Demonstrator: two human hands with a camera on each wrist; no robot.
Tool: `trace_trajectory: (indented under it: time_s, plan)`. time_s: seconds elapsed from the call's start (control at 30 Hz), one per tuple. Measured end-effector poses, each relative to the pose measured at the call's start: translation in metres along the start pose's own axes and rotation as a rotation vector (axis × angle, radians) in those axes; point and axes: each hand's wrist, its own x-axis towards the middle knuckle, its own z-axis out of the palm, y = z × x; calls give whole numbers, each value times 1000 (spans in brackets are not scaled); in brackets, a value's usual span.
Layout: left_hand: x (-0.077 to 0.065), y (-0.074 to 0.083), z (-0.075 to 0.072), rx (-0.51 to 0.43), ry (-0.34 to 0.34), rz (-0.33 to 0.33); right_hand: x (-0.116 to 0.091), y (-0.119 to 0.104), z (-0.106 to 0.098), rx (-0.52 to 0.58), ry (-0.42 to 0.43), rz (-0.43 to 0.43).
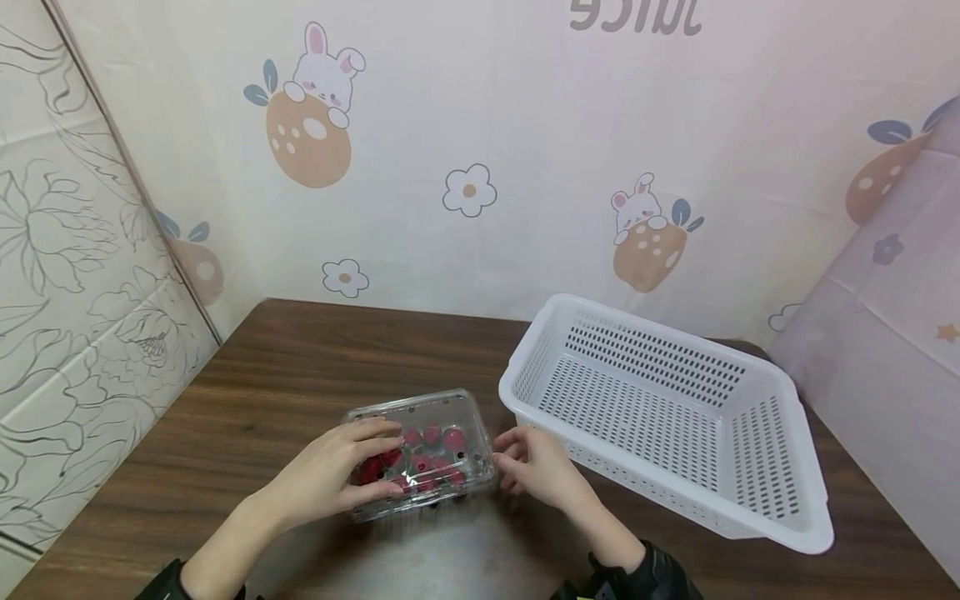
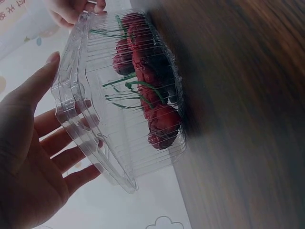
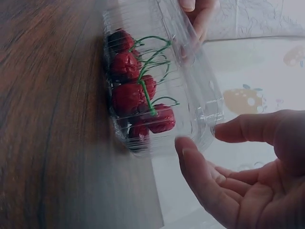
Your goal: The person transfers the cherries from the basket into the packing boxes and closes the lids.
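A clear plastic clamshell box (image 1: 472, 417) sits on the table with its lid down. Red cherries (image 1: 431, 462) with green stems lie inside, seen through the side in both wrist views. My left hand (image 1: 333, 467) rests over the box's left part, fingers spread on the lid and thumb along the near edge. At the right end is my right hand (image 1: 542, 468), its thumb and forefinger parted beside the lid's rim (image 3: 209, 114). In the right wrist view the thumb tip is at that rim; whether it presses on it I cannot tell.
A white perforated plastic basket (image 1: 780, 508) stands on the right of the brown wooden table (image 1: 300, 358), close behind my right hand. Its floor shows no contents. A wall covering with rabbits and flowers (image 1: 480, 250) rises behind the table.
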Motion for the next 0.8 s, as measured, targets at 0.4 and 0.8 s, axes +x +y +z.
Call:
trace_trajectory:
  time_s: [0.4,0.8]
  plan:
    - [1,0,0,-16,-8,-4,5,12,-6,312,-207,165]
    - [1,-1,1,-29,6,15,9,16,-4,452,-260,194]
